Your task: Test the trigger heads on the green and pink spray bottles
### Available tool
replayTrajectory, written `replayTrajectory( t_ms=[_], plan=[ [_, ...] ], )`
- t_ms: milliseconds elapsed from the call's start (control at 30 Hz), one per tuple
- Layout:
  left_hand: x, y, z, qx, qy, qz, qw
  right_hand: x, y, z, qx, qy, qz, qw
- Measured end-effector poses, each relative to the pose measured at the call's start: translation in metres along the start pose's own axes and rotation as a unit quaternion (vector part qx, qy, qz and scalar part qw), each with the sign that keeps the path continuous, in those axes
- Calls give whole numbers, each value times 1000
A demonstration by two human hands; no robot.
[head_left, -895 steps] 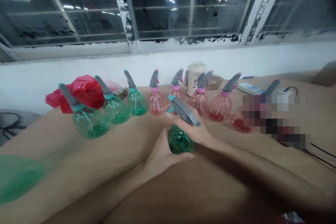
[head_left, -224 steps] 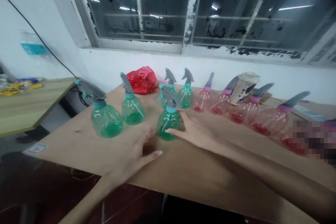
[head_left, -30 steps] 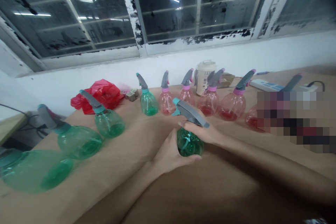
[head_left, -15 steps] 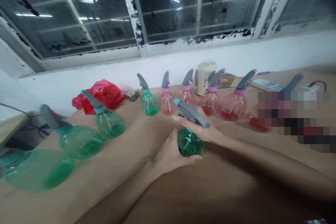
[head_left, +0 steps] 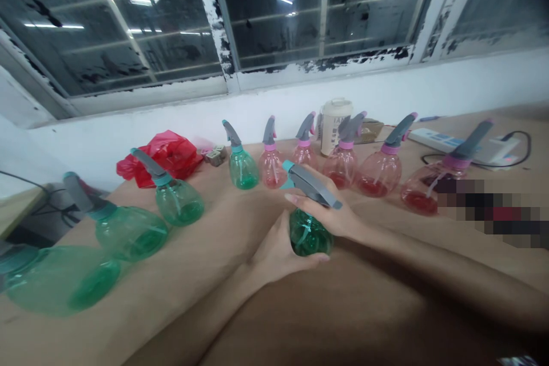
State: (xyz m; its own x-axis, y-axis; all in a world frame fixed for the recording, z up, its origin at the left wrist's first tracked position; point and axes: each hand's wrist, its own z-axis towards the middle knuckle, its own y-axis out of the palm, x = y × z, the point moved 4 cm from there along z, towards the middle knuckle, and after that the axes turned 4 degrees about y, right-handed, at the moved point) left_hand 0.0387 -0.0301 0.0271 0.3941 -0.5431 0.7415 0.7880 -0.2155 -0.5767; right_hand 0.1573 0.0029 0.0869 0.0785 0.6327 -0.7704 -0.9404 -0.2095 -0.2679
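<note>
Leaning inward from the lower left of the frame, three green spray bottles (head_left: 179,203) show smooth, rounded, see-through bodies with green liquid in the bottom and matte grey heads. Above them, a crinkled, glossy red plastic bag (head_left: 160,154) lies near some small grey blocks (head_left: 215,154) with rough-looking faces, and another green bottle (head_left: 243,170) stands just right of those. At the centre, the left hand (head_left: 277,254) is curled round the lower body of the held spray bottle (head_left: 311,235), whose green body looks darker and faceted with highlights. The right hand (head_left: 332,209) is closed about its neck, under the long grey head. The teal trigger (head_left: 288,182) juts out under the nozzle, where half a second ago it was drawn in; that suggests a squeeze has just been let go. Behind and to the right, five pink-collared bottles (head_left: 381,174) hold red liquid in clear pinkish bulbs, with a pale, printed cup (head_left: 334,131) behind them. At the right, a flat white power strip (head_left: 441,140) lies on the plain brown tabletop (head_left: 231,214).
</note>
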Motion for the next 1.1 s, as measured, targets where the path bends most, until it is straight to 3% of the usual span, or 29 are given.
replayTrajectory(
  t_ms=[200,500,800,1100],
  plan=[
    [-4,-1,-1,-13,-32,10,999,5,1,-1,2,23,-4,1000],
    [-2,0,0,-8,-18,13,1000,14,3,-2,-31,59,48,997],
    [-6,-1,-2,-15,-49,13,999,5,2,-1,-50,33,40,997],
    [-4,1,-1,2,-18,6,1000,1,3,4,-61,31,49,996]
  ],
)
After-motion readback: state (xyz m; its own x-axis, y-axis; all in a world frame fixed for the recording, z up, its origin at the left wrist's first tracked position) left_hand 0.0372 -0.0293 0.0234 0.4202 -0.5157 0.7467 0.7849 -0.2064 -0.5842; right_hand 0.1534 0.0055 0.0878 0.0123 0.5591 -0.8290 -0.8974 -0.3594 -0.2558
